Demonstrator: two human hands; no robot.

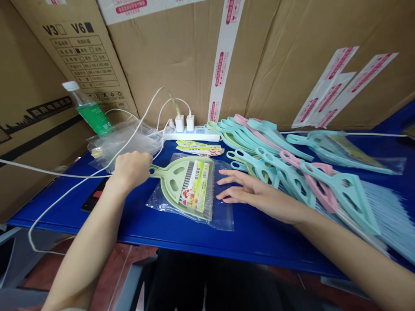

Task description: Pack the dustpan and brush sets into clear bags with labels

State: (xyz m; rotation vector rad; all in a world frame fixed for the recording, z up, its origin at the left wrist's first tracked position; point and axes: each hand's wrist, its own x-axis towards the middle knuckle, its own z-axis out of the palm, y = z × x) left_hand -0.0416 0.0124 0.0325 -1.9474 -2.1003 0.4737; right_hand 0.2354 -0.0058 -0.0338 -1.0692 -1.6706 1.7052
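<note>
A light green dustpan [168,183] lies on the blue table, with grey brush bristles [209,203] and a printed label card [195,185] across it. Clear plastic bag film [223,218] spreads around and under its wide edge; whether the dustpan is inside the bag I cannot tell. My left hand [133,169] is closed around the end of the dustpan's handle. To the right of the bristles, my right hand [248,190] hovers with fingers spread, holding nothing. Several blue and pink brushes [301,181] lie beyond my right hand.
Stacked dustpans [256,131] stand at the back right, near a bagged set [343,149]. Loose label cards [199,148] lie before a white power strip [194,136]. A green-labelled bottle [92,113], plastic bags [129,138], a white cable [132,136] and a dark phone-like object [94,196] are at left.
</note>
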